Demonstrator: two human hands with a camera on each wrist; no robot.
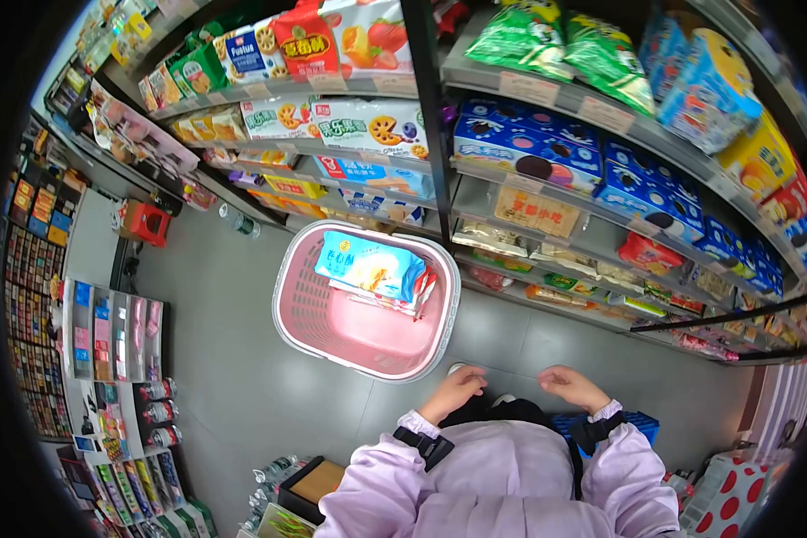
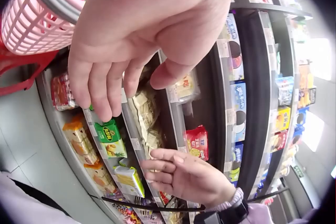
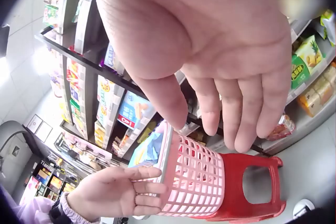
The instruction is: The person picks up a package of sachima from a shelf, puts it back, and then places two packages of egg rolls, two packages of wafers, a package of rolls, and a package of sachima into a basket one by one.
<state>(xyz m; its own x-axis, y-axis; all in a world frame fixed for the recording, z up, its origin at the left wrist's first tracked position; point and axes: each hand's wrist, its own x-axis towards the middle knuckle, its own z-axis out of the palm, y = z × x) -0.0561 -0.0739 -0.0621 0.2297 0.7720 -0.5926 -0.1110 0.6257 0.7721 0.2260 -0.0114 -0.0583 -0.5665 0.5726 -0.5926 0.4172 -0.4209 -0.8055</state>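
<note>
In the head view both hands hover before the body with nothing in them. The left hand (image 1: 458, 393) is near the lower right rim of the pink basket (image 1: 294, 327); the right hand (image 1: 575, 388) is farther right, above the floor. A light blue snack pack (image 1: 368, 264) lies in the basket over a red and white pack (image 1: 429, 291). Relaxed, slightly bent fingers show on the left hand (image 2: 142, 35) in the left wrist view and on the right hand (image 3: 210, 50) in the right wrist view. Neither hand touches the basket.
Shelves of packaged snacks (image 1: 529, 148) curve along the front and right. A red stool (image 3: 252, 187) stands beneath the basket. Bottles (image 1: 273, 480) and a box (image 1: 314, 489) are at lower left, a blue crate (image 1: 641, 429) behind the right hand, a display rack (image 1: 117, 332) at far left.
</note>
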